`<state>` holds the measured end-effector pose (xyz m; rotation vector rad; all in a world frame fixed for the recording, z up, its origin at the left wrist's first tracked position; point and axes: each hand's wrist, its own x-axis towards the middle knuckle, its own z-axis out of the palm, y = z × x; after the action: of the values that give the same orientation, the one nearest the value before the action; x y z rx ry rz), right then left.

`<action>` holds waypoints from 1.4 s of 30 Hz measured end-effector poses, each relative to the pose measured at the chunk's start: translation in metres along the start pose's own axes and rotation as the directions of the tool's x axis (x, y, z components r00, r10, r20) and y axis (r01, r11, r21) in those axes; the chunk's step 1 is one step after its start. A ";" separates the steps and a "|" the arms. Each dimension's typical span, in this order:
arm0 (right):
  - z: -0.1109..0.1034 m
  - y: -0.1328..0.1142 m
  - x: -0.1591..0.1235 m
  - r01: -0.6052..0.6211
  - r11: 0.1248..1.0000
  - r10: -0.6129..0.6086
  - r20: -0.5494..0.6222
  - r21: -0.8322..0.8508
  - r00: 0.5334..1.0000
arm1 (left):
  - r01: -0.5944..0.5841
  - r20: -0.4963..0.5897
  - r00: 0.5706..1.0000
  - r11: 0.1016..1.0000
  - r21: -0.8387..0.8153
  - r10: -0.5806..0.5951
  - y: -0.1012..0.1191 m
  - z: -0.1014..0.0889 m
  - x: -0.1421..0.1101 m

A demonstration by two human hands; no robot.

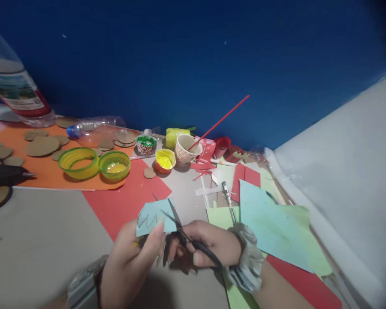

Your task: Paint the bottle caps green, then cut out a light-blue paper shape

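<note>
My left hand [138, 253] pinches a small piece of light blue paper [149, 213] between thumb and fingers. Dark zigzag pen lines run across the paper. In my right hand [209, 242] is a pair of black-handled scissors [180, 227], with fingers wrapped round the handles. The scissor blades are parted at the right side of the paper, one of them lying over its face. Some fingertips of my right hand are in shadow under the scissors.
Yellow-green rings [79, 165], a paint cup [164, 161] and a patterned cup [187, 150] with a red stick stand behind. Cardboard discs [42, 146] and a clear bottle [99, 128] lie left. A pen [229, 201] and blue sheet [273, 227] lie right. A blue wall [193, 64] rises behind.
</note>
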<state>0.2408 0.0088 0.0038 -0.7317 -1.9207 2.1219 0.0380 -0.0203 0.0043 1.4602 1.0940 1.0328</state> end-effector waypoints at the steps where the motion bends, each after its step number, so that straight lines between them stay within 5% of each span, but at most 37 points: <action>1: 0.000 -0.001 0.000 0.000 1.000 0.000 0.001 -0.004 1.000 | -0.009 0.015 1.000 1.000 0.000 0.009 0.001 -0.001 0.001; 42: 0.005 -0.005 0.001 -0.013 0.994 0.006 -0.069 -0.108 0.998 | -0.052 0.009 0.999 0.996 0.069 0.051 0.006 0.000 0.004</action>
<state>0.2369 0.0057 0.0088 -0.8249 -2.0125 1.9831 0.0396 -0.0173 0.0104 1.5531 1.1014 1.0338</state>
